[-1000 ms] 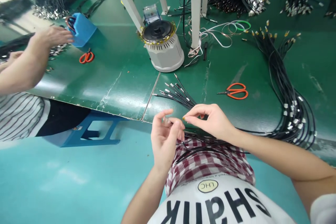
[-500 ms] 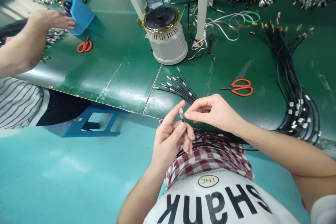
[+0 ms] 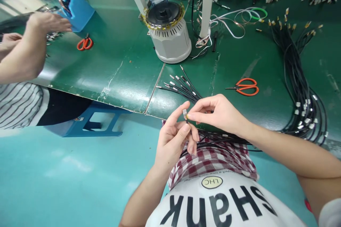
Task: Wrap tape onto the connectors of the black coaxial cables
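The left hand (image 3: 173,138) pinches a black cable (image 3: 187,122), partly hidden, its metal connector (image 3: 184,112) at that hand's one o'clock; the right hand (image 3: 213,113), at two o'clock, pinches a yellow piece (image 3: 188,116), mostly covered. The shirt (image 3: 213,205), cut off below, reads "SHANK" and "LHC".

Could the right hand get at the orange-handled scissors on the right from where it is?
Probably yes: the orange-handled scissors lie uncovered on the green table, just beyond the right hand, with nothing visible between. Its fingers are occupied at a small silvery connector, though.
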Action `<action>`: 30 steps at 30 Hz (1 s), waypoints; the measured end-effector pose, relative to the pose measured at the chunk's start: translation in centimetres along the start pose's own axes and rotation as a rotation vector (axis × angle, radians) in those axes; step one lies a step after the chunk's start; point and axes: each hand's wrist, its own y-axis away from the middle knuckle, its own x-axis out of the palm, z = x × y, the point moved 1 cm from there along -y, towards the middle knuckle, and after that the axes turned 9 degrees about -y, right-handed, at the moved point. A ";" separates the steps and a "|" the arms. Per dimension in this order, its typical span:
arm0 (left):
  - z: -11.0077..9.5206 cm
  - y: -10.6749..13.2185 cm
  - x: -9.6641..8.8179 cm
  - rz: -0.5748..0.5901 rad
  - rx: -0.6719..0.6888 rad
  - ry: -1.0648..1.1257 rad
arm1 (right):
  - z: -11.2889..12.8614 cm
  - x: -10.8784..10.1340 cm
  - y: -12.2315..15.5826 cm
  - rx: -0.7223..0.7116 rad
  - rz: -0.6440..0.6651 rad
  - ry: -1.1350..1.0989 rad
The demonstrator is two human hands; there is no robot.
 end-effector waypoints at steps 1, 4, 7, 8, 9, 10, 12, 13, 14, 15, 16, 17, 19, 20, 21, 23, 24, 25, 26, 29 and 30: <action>0.0 0.0 0.0 0.003 0.004 0.000 | 0.0 0.0 0.0 -0.003 0.002 0.000; 0.0 0.0 0.0 0.014 0.019 0.008 | 0.0 0.0 0.0 -0.021 0.007 -0.002; 0.1 0.0 0.0 0.012 0.016 0.010 | 0.0 0.0 0.0 -0.036 0.014 0.003; 0.1 0.0 0.0 0.010 0.014 0.009 | 0.0 0.0 0.0 -0.038 0.014 0.007; 0.0 0.0 0.0 0.010 0.015 0.010 | 0.0 0.0 0.0 -0.038 0.013 0.011; 0.0 0.0 0.0 0.010 0.016 0.011 | 0.0 0.0 0.0 -0.036 0.011 0.013; 0.0 0.1 0.1 0.015 0.023 0.015 | 0.1 0.0 0.0 -0.032 0.009 0.012; 0.0 0.1 0.1 0.018 0.026 0.015 | 0.1 0.0 0.0 -0.033 0.010 0.011; 0.0 0.1 0.1 0.021 0.029 0.014 | 0.2 0.0 0.0 -0.035 0.011 0.011; 0.0 0.1 0.1 0.026 0.033 0.012 | 0.2 0.0 0.0 -0.040 0.013 0.011; 0.0 0.1 0.0 0.032 0.038 0.009 | 0.2 0.0 0.0 -0.043 0.014 0.011; 0.1 0.1 0.0 0.036 0.043 0.005 | 0.2 0.0 0.0 -0.044 0.015 0.011; 0.3 0.0 -0.1 0.047 0.060 0.005 | 0.2 -0.1 0.0 -0.048 0.020 0.009; 0.4 0.0 -0.1 0.057 0.075 0.010 | 0.2 -0.1 0.0 -0.051 0.022 0.008; 0.5 0.0 -0.2 0.067 0.090 0.017 | 0.2 -0.1 -0.1 -0.057 0.024 0.009; 0.6 -0.1 -0.2 0.088 0.116 0.031 | 0.2 -0.1 -0.1 -0.069 0.027 0.013; 0.6 -0.1 -0.2 0.093 0.123 0.035 | 0.2 -0.1 -0.1 -0.073 0.026 0.016; 0.7 -0.1 -0.3 0.095 0.125 0.036 | 0.2 -0.1 -0.1 -0.073 0.025 0.016; 0.7 -0.2 -0.3 0.095 0.125 0.037 | 0.2 -0.1 -0.2 -0.071 0.024 0.015; 0.6 -0.1 -0.2 0.097 0.123 0.038 | 0.2 0.0 -0.3 -0.055 0.024 -0.009; 0.5 -0.1 -0.2 0.095 0.122 0.034 | 0.1 0.0 -0.3 -0.051 0.024 -0.019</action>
